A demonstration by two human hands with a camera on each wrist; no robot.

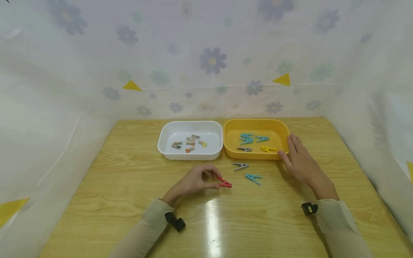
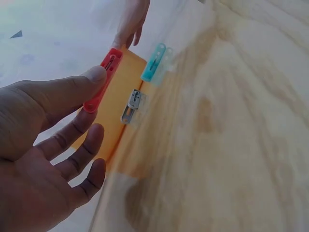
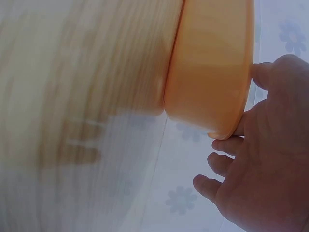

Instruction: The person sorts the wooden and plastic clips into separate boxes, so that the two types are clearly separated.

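My left hand (image 1: 197,179) pinches a red clothespin (image 1: 225,183) between thumb and forefinger, over the table in front of the trays. In the left wrist view, the other fingers spread loosely below the red clothespin (image 2: 103,81). Just right of it, a grey clothespin (image 1: 240,166) and a blue clothespin (image 1: 254,178) lie on the wood. My right hand (image 1: 303,165) rests at the right front corner of a yellow tray (image 1: 251,154), thumb at the front rim and straight fingers along the side. Inside are several blue clothespins (image 1: 247,139), a grey one and a yellow clothespin (image 1: 268,149).
A white tray (image 1: 190,157) stands against the yellow one's left side, with several small wooden clothespins (image 1: 190,143) in it, some with coloured ends. Both trays stand near the back edge of the wooden table (image 1: 129,186). A flowered curtain (image 1: 180,53) hangs behind and at the sides.
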